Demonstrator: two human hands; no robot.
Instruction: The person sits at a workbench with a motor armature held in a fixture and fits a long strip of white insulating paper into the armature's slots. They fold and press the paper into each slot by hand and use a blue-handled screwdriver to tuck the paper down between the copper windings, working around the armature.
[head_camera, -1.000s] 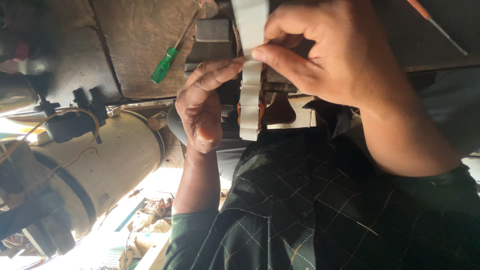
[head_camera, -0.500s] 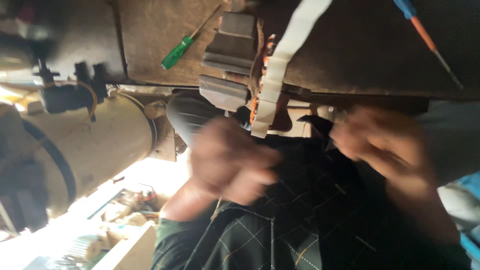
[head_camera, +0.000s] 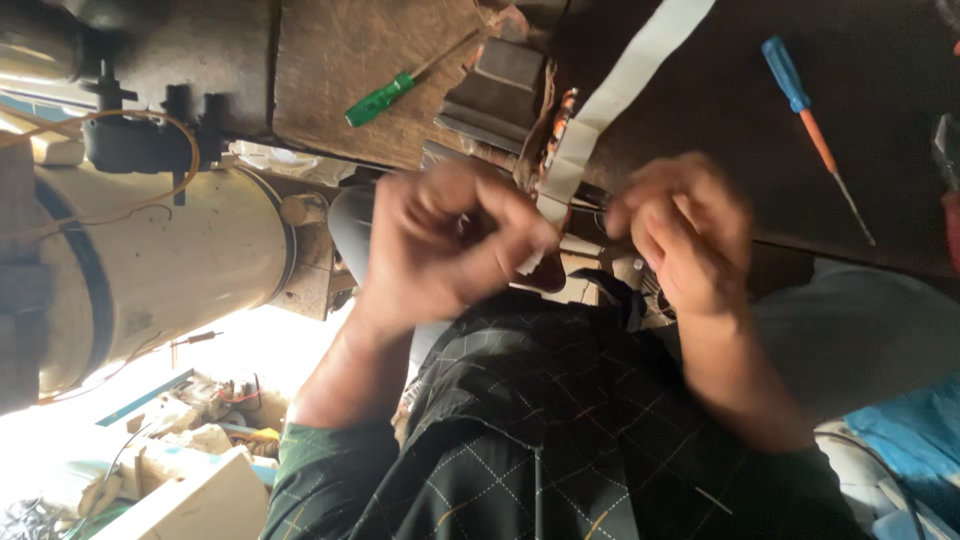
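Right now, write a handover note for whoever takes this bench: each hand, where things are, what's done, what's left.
Left hand: pinches the lower end of the long white flat strip.
Right hand: curled beside the strip, blurred; grip unclear.
Things: the strip runs past the grey metal block with copper windings on the dark wooden bench. The green-handled screwdriver and the blue-and-orange screwdriver lie untouched.
Done: strip end in hand.
Left: most of the strip lies loose.

- White tape strip (head_camera: 640, 65) on the dark brown desk (head_camera: 700, 130).
- Green-handled screwdriver (head_camera: 385, 98) left of the strip.
- Blue-and-orange screwdriver (head_camera: 800, 110) right of it.
- Dark green, diamond-checked shirt (head_camera: 560, 440) below.
- Cream cylinder (head_camera: 190, 270) far left.
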